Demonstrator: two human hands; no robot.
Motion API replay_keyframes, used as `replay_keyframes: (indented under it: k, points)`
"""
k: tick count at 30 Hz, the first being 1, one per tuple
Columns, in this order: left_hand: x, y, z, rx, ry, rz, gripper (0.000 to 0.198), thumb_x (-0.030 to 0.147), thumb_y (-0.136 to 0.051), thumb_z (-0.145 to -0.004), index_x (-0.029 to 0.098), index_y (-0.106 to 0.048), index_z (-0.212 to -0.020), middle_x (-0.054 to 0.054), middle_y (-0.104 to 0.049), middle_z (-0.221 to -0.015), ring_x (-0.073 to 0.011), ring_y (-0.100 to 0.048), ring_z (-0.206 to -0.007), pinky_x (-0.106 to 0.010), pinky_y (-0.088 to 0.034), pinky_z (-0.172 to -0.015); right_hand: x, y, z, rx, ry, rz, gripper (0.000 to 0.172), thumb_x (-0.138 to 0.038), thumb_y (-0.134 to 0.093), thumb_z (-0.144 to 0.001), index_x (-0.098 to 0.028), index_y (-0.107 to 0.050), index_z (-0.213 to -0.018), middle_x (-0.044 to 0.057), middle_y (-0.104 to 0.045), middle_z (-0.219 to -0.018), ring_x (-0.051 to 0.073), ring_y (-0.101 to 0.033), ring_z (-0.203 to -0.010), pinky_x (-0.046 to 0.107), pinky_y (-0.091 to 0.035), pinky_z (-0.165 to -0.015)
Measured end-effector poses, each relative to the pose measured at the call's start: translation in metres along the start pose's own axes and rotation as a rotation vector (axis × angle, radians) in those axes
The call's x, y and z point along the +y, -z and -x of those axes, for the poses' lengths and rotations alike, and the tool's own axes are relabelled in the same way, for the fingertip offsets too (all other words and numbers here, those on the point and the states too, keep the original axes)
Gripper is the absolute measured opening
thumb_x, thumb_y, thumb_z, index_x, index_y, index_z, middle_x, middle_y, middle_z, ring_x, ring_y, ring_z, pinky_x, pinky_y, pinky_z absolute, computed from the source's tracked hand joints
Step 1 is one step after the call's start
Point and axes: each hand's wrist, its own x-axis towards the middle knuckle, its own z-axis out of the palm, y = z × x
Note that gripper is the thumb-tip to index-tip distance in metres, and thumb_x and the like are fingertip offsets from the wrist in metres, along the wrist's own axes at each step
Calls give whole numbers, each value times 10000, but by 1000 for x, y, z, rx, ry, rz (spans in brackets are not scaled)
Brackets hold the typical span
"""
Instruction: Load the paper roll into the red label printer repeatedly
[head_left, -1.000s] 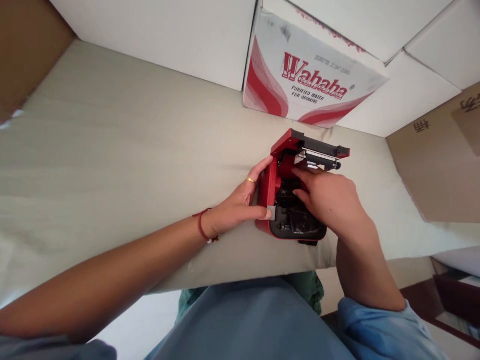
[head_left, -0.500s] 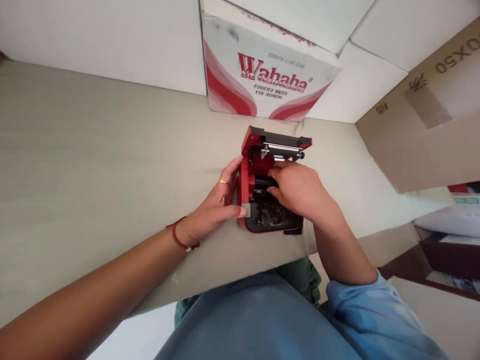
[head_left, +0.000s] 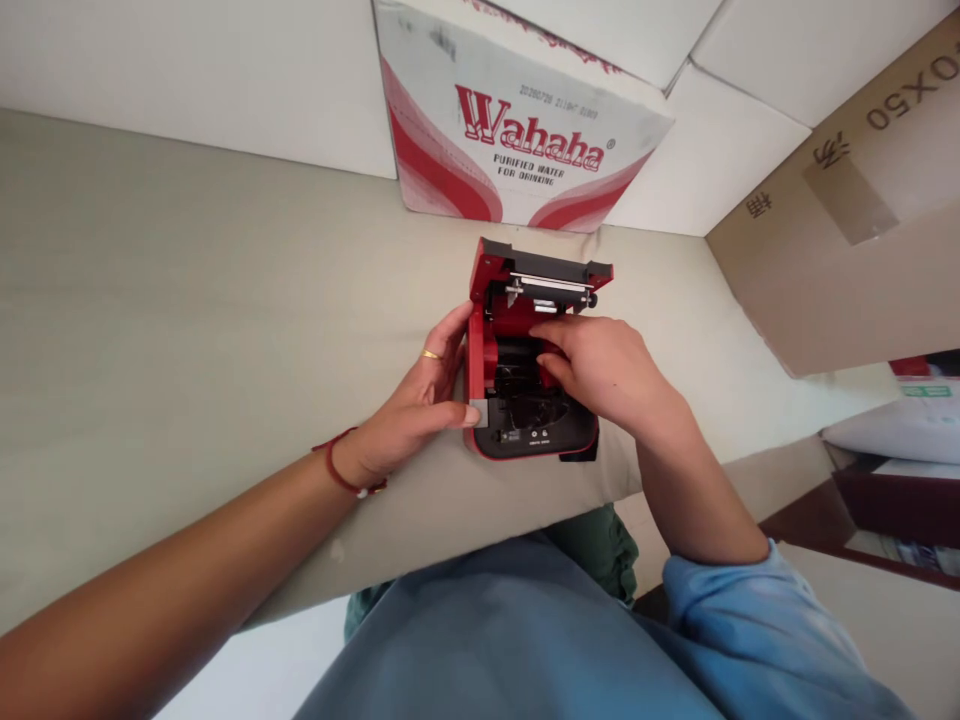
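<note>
Well, my left fingers [head_left: 450, 328]: clamped along one side of the red device [head_left: 475, 365], thumb on its grey tab [head_left: 483, 411], the others laid against the outer wall and pointing away from me.
My right fingers [head_left: 555, 331]: dipped into the device, index and thumb tips parted; what they touch is hidden, so I can't tell whether they grip anything.
Red device: on the desk [head_left: 225, 310], just right of my left fingers and underneath my right ones.
Lid [head_left: 544, 264]: raised, just beyond my right fingertips.
Black roller [head_left: 564, 297]: fixed along the lid, between its edge and my right index finger.
Dark glossy piece [head_left: 534, 412]: inside the device, nearer to me than my right thumb; reflections blur its shape.
Gold ring [head_left: 431, 354]: round one of my left fingers.
Red bracelet [head_left: 334, 466]: at the wrist, behind those same fingers.
Desk: pale, running wide to the left of my left fingers.
Wahaha carton [head_left: 529, 150]: beyond the lid, ahead of both sets of fingers.
Brown carton [head_left: 847, 230]: well to the right of my right fingers and farther from me.
</note>
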Motion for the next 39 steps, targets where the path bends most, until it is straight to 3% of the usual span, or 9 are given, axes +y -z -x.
replay_keyframes:
  k: [3,9,16,21,24,27,32,34,39]
  points:
    - [-1,1,0,1,5,-17,1156,428,-1034,-830,495,-451,-1825,13,-359,-1996,-461,-217,-1890,-703,-216,-1555,-17,4,-7,-65,-33,146,439,-245,-649,-1144,-287,-790,-1557,119,-838,-1565,370,-822,-1317,410,-583,-893]
    - [-2,2,0,11,34,-34,1214,470,-1039,-818,477,-399,-1849,-7,-308,-2018,-468,-186,-1897,-705,-189,-1558,-34,10,-14,-128,-131,253,413,-202,-583,-1149,-237,-803,-1496,187,-886,-1360,365,-858,-1168,387,-538,-781]
    - [-1,1,-3,2,55,-35,1271,478,-1032,-794,473,-354,-1869,1,-199,-2054,-477,-132,-1908,-696,-190,-1559,-22,1,-11,-54,-75,242,385,-253,-604,-1122,-197,-785,-1458,200,-872,-1373,376,-851,-1130,399,-500,-770]
    - [-1,1,-3,3,60,-10,1267,450,-1028,-786,483,-368,-1866,4,-222,-2049,-493,-230,-1883,-707,-223,-1548,-8,-5,-5,-17,-29,120,363,-232,-607,-1126,-196,-777,-1445,175,-877,-1391,367,-842,-1177,407,-539,-853]
    - [-2,2,-2,11,51,-7,1232,438,-1030,-789,486,-403,-1848,4,-263,-2036,-483,-237,-1882,-699,-233,-1548,-6,-7,-5,18,-19,43,478,-191,-620,-1109,-241,-717,-1575,131,-876,-1456,355,-839,-1216,406,-561,-898]
    - [-3,3,-1,11,35,-20,1207,434,-1022,-806,475,-411,-1846,-11,-307,-2019,-476,-231,-1885,-699,-230,-1547,-12,-3,-6,4,-15,95,589,-186,-618,-1103,-258,-639,-1687,151,-851,-1516,352,-840,-1187,397,-558,-845]
    - [-2,2,-1,9,40,-28,1223,440,-1028,-799,469,-403,-1851,-5,-263,-2035,-471,-194,-1894,-689,-196,-1557,-27,8,-9,-111,-36,229,350,-183,-625,-1104,-202,-821,-1393,203,-847,-1460,365,-835,-1160,399,-539,-789]
    - [-2,2,-2,15,43,-25,1249,450,-1034,-785,460,-393,-1857,-4,-235,-2043,-477,-161,-1901,-688,-178,-1561,-27,8,-9,-114,-35,232,324,-188,-637,-1101,-203,-832,-1359,202,-848,-1450,366,-835,-1160,401,-539,-792]
    - [-3,1,-2,9,62,-21,1269,454,-1028,-794,453,-357,-1871,-24,-230,-2044,-493,-168,-1897,-709,-196,-1549,-13,-5,-6,-28,-43,93,446,-222,-612,-1119,-175,-729,-1547,209,-837,-1465,383,-828,-1196,426,-567,-861]
